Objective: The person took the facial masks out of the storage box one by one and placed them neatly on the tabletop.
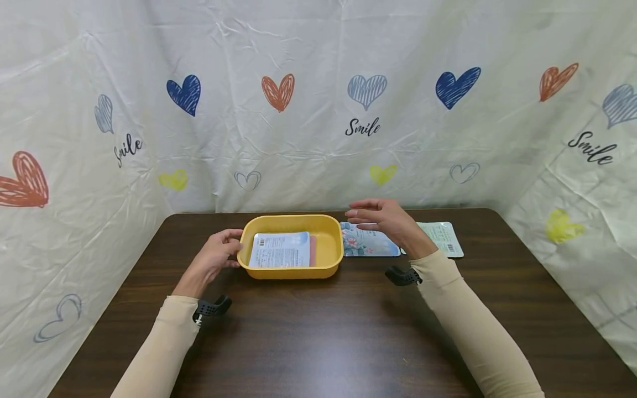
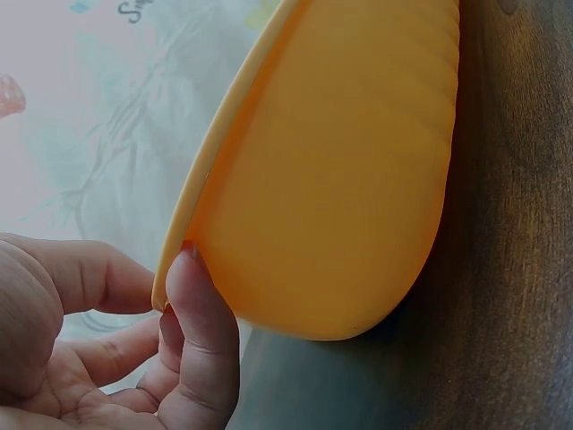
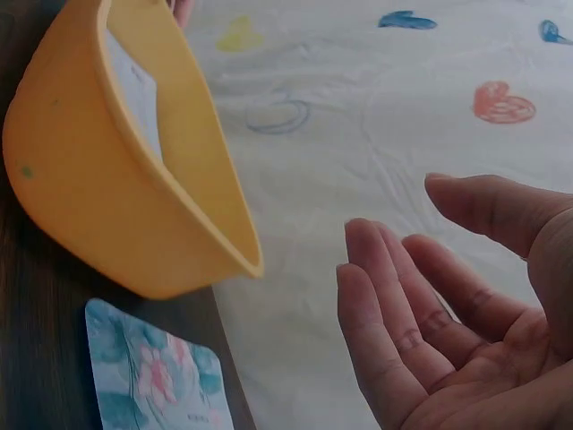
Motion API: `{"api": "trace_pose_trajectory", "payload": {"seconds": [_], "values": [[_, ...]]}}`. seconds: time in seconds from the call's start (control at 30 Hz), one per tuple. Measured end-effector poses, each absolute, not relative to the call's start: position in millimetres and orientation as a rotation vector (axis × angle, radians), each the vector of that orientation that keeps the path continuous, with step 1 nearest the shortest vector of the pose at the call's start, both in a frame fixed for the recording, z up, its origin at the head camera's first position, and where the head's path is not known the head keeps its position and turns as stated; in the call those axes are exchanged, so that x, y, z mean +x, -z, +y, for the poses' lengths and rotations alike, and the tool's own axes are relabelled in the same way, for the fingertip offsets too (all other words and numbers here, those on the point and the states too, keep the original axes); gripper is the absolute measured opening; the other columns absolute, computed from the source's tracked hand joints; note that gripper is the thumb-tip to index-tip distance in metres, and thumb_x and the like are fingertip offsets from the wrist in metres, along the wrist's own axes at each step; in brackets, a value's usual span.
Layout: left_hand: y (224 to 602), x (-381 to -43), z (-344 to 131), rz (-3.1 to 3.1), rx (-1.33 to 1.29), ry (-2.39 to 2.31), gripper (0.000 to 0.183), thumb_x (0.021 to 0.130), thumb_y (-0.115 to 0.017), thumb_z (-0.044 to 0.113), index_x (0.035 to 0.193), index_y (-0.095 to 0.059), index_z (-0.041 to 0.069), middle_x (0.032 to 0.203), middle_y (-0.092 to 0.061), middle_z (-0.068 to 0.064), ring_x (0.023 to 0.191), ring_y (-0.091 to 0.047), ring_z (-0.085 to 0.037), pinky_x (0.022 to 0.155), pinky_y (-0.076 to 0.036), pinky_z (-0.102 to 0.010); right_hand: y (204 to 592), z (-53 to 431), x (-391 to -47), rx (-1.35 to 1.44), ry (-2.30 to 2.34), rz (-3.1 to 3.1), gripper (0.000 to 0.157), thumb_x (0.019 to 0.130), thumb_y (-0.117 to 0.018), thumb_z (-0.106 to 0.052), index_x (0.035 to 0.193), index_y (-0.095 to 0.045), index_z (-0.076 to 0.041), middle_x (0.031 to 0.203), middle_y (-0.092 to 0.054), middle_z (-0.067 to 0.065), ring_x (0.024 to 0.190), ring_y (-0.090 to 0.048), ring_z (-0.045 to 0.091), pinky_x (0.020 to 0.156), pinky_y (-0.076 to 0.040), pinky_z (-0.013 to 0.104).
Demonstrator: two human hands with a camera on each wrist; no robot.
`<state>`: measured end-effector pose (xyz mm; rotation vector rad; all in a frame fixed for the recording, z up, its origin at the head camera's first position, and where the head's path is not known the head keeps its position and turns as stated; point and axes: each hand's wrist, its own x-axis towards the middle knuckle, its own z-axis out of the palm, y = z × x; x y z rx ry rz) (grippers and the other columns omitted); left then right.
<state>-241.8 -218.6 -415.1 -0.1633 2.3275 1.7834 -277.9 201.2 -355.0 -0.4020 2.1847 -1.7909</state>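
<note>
A yellow plastic basin [image 1: 325, 243] stands near the back of the table. My left hand [image 1: 215, 255] pinches its left end; in the left wrist view, thumb and fingertips meet at the rim of the basin [image 2: 331, 179]. Inside lies a flat white-and-blue printed packet [image 1: 280, 250], with a pink packet [image 1: 312, 250] showing from under its right side. My right hand [image 1: 385, 221] hovers with parted fingers over a blue flower-printed packet [image 1: 368, 243] and holds nothing. Beyond that wrist lies a pale green packet [image 1: 443, 237], partly hidden by it.
The dark wooden table [image 1: 318, 331] reaches back to a white cloth [image 1: 318, 138] printed with hearts, which also hangs along both sides. A black strap [image 1: 211, 307] circles the left wrist and another black strap [image 1: 402, 276] the right.
</note>
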Motion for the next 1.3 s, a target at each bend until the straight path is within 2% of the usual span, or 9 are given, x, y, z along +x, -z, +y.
{"api": "trace_pose_trajectory", "payload": {"seconds": [0.1, 0.23, 0.5, 0.63, 0.8, 1.03, 1.17, 1.3], "values": [[414.4, -240.3, -218.5, 2.325, -0.167, -1.778, 0.05, 0.101, -0.053, 0.009, 0.15, -0.044, 0.003, 0.12, -0.056, -0.022, 0.094, -0.058, -0.028, 0.069, -0.06, -0.03, 357.0, 190.9, -279.7, -0.4, 1.815, 2.146, 0.043, 0.1, -0.065, -0.021, 0.137, -0.058, -0.002, 0.134, -0.064, 0.022, 0.125, -0.06, 0.041, 0.102, -0.052, 0.045], [415.1, -239.3, -218.7, 2.324, -0.169, -1.775, 0.05, 0.101, -0.053, 0.01, 0.15, -0.043, 0.003, 0.121, -0.055, -0.023, 0.097, -0.058, -0.029, 0.071, -0.06, -0.032, 360.7, 179.2, -282.6, -0.406, 1.819, 2.113, 0.042, 0.099, -0.066, -0.019, 0.137, -0.059, -0.002, 0.134, -0.064, 0.022, 0.126, -0.06, 0.04, 0.102, -0.052, 0.046], [415.7, -240.2, -219.1, 2.317, -0.163, -1.782, 0.051, 0.102, -0.052, 0.011, 0.151, -0.042, 0.002, 0.123, -0.054, -0.023, 0.097, -0.058, -0.031, 0.068, -0.06, -0.03, 363.1, 154.4, -285.6, -0.413, 1.759, 2.116, 0.051, 0.092, -0.075, -0.032, 0.134, -0.062, -0.007, 0.138, -0.062, 0.018, 0.125, -0.061, 0.034, 0.105, -0.049, 0.05], [415.3, -240.6, -219.0, 2.325, -0.167, -1.775, 0.05, 0.101, -0.053, 0.01, 0.15, -0.043, 0.003, 0.123, -0.054, -0.023, 0.097, -0.059, -0.03, 0.069, -0.06, -0.03, 365.3, 142.9, -285.9, -0.455, 1.751, 2.099, 0.05, 0.093, -0.075, -0.029, 0.136, -0.062, -0.008, 0.139, -0.062, 0.015, 0.127, -0.06, 0.032, 0.104, -0.051, 0.048], [416.5, -240.7, -218.6, 2.331, -0.176, -1.764, 0.048, 0.101, -0.053, 0.01, 0.148, -0.045, 0.004, 0.122, -0.055, -0.022, 0.096, -0.059, -0.029, 0.072, -0.061, -0.03, 366.9, 129.3, -284.6, -0.496, 1.759, 2.052, 0.049, 0.093, -0.074, -0.026, 0.136, -0.061, -0.007, 0.142, -0.058, 0.018, 0.128, -0.059, 0.028, 0.104, -0.05, 0.05], [418.6, -242.0, -218.6, 2.331, -0.179, -1.767, 0.048, 0.1, -0.053, 0.01, 0.147, -0.046, 0.005, 0.121, -0.056, -0.021, 0.095, -0.058, -0.028, 0.072, -0.061, -0.031, 373.6, 112.5, -287.0, -0.488, 1.817, 1.985, 0.046, 0.094, -0.073, -0.017, 0.136, -0.06, -0.002, 0.142, -0.056, 0.024, 0.131, -0.056, 0.036, 0.106, -0.046, 0.058], [418.5, -241.8, -219.0, 2.333, -0.179, -1.768, 0.047, 0.1, -0.053, 0.01, 0.147, -0.047, 0.006, 0.12, -0.056, -0.02, 0.095, -0.059, -0.029, 0.072, -0.06, -0.032, 378.7, 105.1, -288.3, -0.478, 1.824, 1.962, 0.044, 0.094, -0.072, -0.013, 0.135, -0.06, -0.002, 0.135, -0.062, 0.019, 0.131, -0.055, 0.037, 0.108, -0.043, 0.059], [417.7, -241.3, -219.1, 2.341, -0.167, -1.763, 0.047, 0.101, -0.052, 0.01, 0.147, -0.046, 0.005, 0.12, -0.056, -0.021, 0.095, -0.059, -0.03, 0.072, -0.06, -0.032, 383.2, 99.5, -290.2, -0.487, 1.786, 2.006, 0.042, 0.094, -0.072, -0.017, 0.133, -0.063, -0.006, 0.132, -0.066, 0.013, 0.127, -0.059, 0.028, 0.109, -0.043, 0.058]]}}
